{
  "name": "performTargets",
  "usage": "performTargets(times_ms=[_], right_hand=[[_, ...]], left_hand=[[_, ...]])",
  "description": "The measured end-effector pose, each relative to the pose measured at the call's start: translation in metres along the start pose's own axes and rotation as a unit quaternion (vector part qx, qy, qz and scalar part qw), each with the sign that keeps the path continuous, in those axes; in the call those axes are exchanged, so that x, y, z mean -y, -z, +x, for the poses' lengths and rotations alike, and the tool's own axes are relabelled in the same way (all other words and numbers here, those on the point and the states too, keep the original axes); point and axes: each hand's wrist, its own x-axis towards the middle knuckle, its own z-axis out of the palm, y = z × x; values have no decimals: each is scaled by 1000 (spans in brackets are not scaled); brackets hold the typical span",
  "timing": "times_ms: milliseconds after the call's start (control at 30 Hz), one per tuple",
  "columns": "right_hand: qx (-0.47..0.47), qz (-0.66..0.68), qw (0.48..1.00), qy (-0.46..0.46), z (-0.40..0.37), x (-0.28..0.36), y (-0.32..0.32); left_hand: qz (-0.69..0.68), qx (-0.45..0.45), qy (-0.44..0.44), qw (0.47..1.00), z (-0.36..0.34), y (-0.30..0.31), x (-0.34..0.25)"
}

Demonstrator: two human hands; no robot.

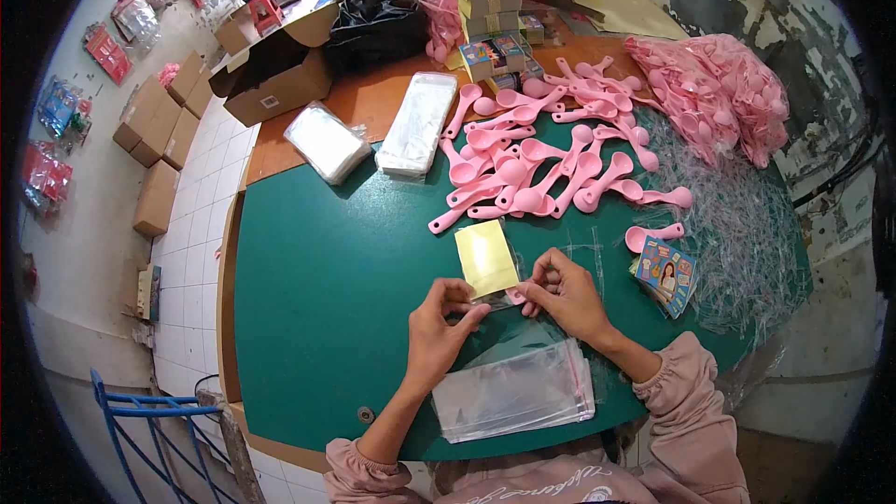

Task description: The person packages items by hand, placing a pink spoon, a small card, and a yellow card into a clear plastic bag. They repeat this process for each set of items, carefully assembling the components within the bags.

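Observation:
A yellow card (487, 259) lies in a clear plastic bag on the green table. My left hand (441, 327) pinches the bag's lower left edge between thumb and fingers. At the lower right corner my right hand (560, 294) is closed on the bag, beside the pink end of a spoon (515, 295) that shows from under the card. The rest of that spoon is hidden. Just below my hands lies a stack of clear plastic bags (513, 395). Many pink spoons (527, 168) are heaped beyond the card.
Printed cards (665, 275) and a single pink spoon (653, 235) lie at the right, beside a pile of clear strips (737, 243). Two bag stacks (327, 142) (417, 124) stand farther back. Behind are bundled cards (489, 2), a cardboard box (280, 84) and a bagged spoon pile (714, 93).

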Motion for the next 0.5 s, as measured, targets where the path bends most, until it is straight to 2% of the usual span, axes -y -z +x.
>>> performTargets(times_ms=[233, 467, 500], right_hand=[[1, -13, 1000, -3, -1, 3, -2], [15, -13, 1000, -2, -3, 4, -2], [-1, -134, 988, 78, -2, 8, 0]], left_hand=[[-44, 24, 2, 999, 1, 1, 9], [58, 11, -41, 997, -2, 4, -3], [66, 7, -60, 996, -1, 10, -4]])
